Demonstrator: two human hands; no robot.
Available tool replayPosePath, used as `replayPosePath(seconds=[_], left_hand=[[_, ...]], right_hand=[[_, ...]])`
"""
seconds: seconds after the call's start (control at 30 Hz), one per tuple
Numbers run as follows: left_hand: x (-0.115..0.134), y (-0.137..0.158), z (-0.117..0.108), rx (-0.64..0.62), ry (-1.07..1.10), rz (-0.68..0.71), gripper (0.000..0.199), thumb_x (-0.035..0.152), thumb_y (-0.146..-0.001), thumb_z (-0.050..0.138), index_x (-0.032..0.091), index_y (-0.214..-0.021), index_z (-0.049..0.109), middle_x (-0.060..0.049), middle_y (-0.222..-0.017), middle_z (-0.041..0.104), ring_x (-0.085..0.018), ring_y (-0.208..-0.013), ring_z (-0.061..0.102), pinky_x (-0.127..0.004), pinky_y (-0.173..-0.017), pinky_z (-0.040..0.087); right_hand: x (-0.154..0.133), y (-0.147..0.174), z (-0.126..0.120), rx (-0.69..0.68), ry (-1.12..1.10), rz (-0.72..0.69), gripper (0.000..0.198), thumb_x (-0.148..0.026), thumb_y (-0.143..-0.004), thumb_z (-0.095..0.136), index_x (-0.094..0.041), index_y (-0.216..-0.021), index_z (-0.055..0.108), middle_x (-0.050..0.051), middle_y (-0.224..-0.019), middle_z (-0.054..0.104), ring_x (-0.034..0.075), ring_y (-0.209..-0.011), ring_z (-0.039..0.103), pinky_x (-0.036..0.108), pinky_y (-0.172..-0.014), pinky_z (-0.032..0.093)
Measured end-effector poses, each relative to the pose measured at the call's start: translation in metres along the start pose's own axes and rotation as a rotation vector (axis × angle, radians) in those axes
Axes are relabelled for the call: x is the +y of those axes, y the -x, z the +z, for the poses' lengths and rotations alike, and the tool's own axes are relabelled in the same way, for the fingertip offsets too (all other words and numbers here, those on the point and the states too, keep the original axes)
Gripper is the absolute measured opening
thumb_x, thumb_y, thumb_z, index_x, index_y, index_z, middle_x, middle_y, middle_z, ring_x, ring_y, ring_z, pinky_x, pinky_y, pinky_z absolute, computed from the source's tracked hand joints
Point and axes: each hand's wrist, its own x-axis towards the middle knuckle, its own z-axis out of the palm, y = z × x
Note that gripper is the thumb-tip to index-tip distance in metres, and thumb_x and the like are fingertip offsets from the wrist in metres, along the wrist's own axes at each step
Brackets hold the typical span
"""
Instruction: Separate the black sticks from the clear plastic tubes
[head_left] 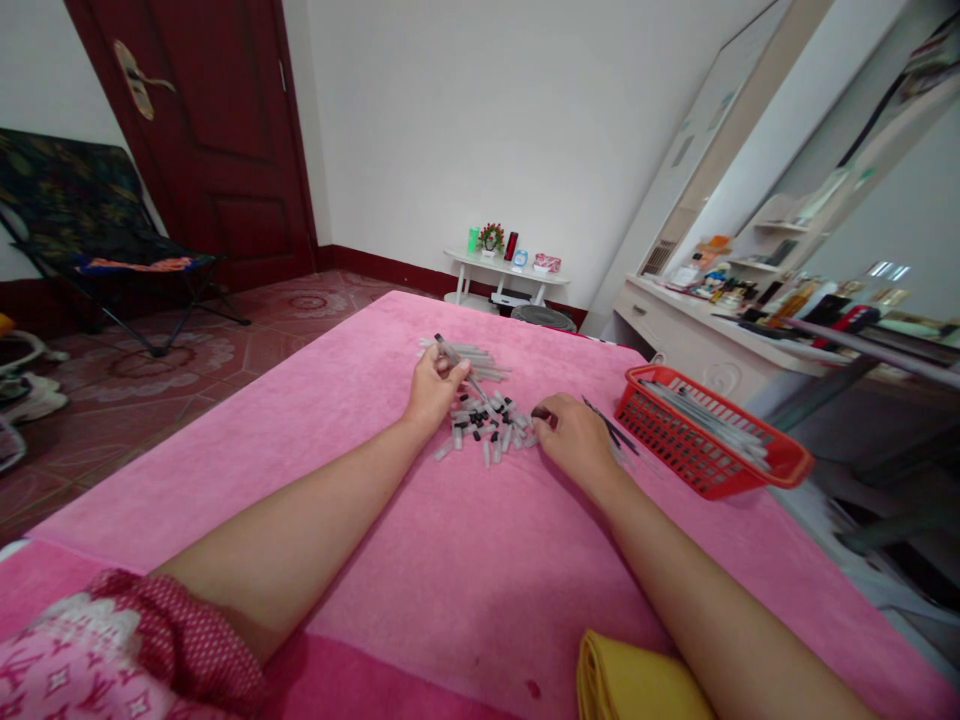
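Observation:
My left hand (435, 385) pinches a pen (459, 358) with a clear barrel and a black end; it slants over the cloth with its lower tip above a pile of pen caps (487, 425). The caps are small, frosted and clear with black parts, and lie loosely heaped between my hands. Just behind the left hand, several clear pen barrels (486, 362) lie side by side. At the right edge of the pile, the fingers of my right hand (576, 432) are closed on a small dark-ended piece, apparently a pen cap, mostly hidden by the fingers.
A red plastic basket (697, 440) holding several pen barrels stands to the right. Thin black sticks (615, 430) lie between it and my right hand. A folded yellow cloth (637, 685) sits at the near edge of the pink-covered table (300, 450). A cluttered dresser (690, 335) is beyond the basket.

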Motion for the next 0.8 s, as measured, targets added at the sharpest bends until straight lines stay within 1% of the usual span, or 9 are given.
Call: replayPosePath(seconds=[0.1, 0.17, 0.3, 0.4, 0.47, 0.57, 0.67, 0.73, 0.8], left_hand=[[0.002, 0.001, 0.001, -0.007, 0.005, 0.003, 0.028, 0.031, -0.07, 0.064, 0.019, -0.086, 0.045, 0.002, -0.07, 0.061, -0.011, -0.057, 0.061, -0.019, -0.048, 0.048], [0.004, 0.002, 0.001, -0.012, -0.001, -0.009, 0.028, 0.031, -0.07, 0.065, 0.019, -0.086, 0.045, 0.002, -0.069, 0.062, -0.01, -0.054, 0.06, -0.018, -0.045, 0.047], [0.005, 0.003, 0.001, -0.022, -0.007, -0.021, 0.027, 0.031, -0.071, 0.064, 0.019, -0.085, 0.044, 0.002, -0.07, 0.062, -0.009, -0.048, 0.057, -0.017, -0.042, 0.043], [0.004, 0.003, 0.002, -0.033, -0.002, -0.019, 0.026, 0.03, -0.072, 0.064, 0.019, -0.085, 0.044, 0.002, -0.07, 0.062, -0.009, -0.047, 0.057, -0.017, -0.041, 0.043], [0.004, 0.003, 0.001, -0.039, -0.006, -0.028, 0.025, 0.029, -0.072, 0.063, 0.019, -0.086, 0.044, 0.001, -0.071, 0.062, -0.009, -0.047, 0.057, -0.017, -0.04, 0.041], [0.003, 0.003, 0.001, -0.04, -0.018, -0.033, 0.025, 0.03, -0.073, 0.062, 0.019, -0.087, 0.045, 0.001, -0.072, 0.063, -0.009, -0.046, 0.057, -0.017, -0.039, 0.041], [0.0, 0.001, 0.0, -0.043, -0.022, -0.015, 0.025, 0.03, -0.073, 0.063, 0.018, -0.087, 0.046, 0.001, -0.071, 0.063, -0.009, -0.048, 0.057, -0.018, -0.042, 0.044], [-0.002, 0.0, 0.0, -0.053, -0.014, 0.006, 0.025, 0.029, -0.073, 0.064, 0.018, -0.087, 0.046, 0.002, -0.07, 0.062, -0.009, -0.05, 0.058, -0.019, -0.047, 0.048], [-0.004, -0.001, -0.001, -0.065, -0.01, 0.013, 0.025, 0.028, -0.073, 0.064, 0.018, -0.088, 0.046, 0.002, -0.07, 0.063, -0.009, -0.051, 0.058, -0.02, -0.05, 0.049]], right_hand=[[0.009, -0.003, 0.002, -0.029, -0.044, 0.036, 0.019, -0.019, -0.078, 0.054, -0.019, -0.089, 0.07, 0.007, -0.092, 0.068, 0.018, -0.082, 0.061, 0.026, -0.07, 0.04], [0.013, -0.004, 0.005, -0.059, -0.072, 0.044, 0.018, -0.022, -0.078, 0.056, -0.019, -0.089, 0.07, 0.007, -0.091, 0.069, 0.017, -0.081, 0.062, 0.026, -0.07, 0.041], [0.01, -0.003, 0.01, -0.104, -0.079, 0.066, 0.019, -0.031, -0.078, 0.06, -0.019, -0.089, 0.071, 0.008, -0.088, 0.07, 0.019, -0.078, 0.063, 0.027, -0.065, 0.04], [0.006, -0.003, 0.006, -0.133, -0.102, 0.104, 0.02, -0.034, -0.076, 0.063, -0.02, -0.088, 0.07, 0.007, -0.084, 0.071, 0.019, -0.074, 0.063, 0.026, -0.062, 0.04], [0.005, -0.004, 0.002, -0.176, -0.134, 0.106, 0.018, -0.034, -0.073, 0.066, -0.019, -0.084, 0.07, 0.006, -0.081, 0.071, 0.018, -0.07, 0.063, 0.025, -0.06, 0.039], [0.007, -0.004, -0.005, -0.261, -0.185, 0.046, 0.015, -0.03, -0.069, 0.07, -0.021, -0.08, 0.071, 0.004, -0.077, 0.07, 0.017, -0.068, 0.062, 0.025, -0.058, 0.039], [0.009, -0.004, -0.008, -0.346, -0.222, -0.046, 0.011, -0.023, -0.068, 0.069, -0.022, -0.079, 0.073, 0.002, -0.076, 0.07, 0.016, -0.068, 0.061, 0.024, -0.06, 0.04], [0.011, -0.003, -0.01, -0.373, -0.208, -0.086, 0.013, -0.018, -0.066, 0.068, -0.023, -0.077, 0.073, 0.001, -0.076, 0.07, 0.016, -0.069, 0.061, 0.024, -0.061, 0.039], [0.012, -0.004, -0.012, -0.37, -0.176, -0.107, 0.014, -0.016, -0.064, 0.069, -0.023, -0.075, 0.073, 0.001, -0.075, 0.07, 0.016, -0.067, 0.06, 0.025, -0.061, 0.039]])
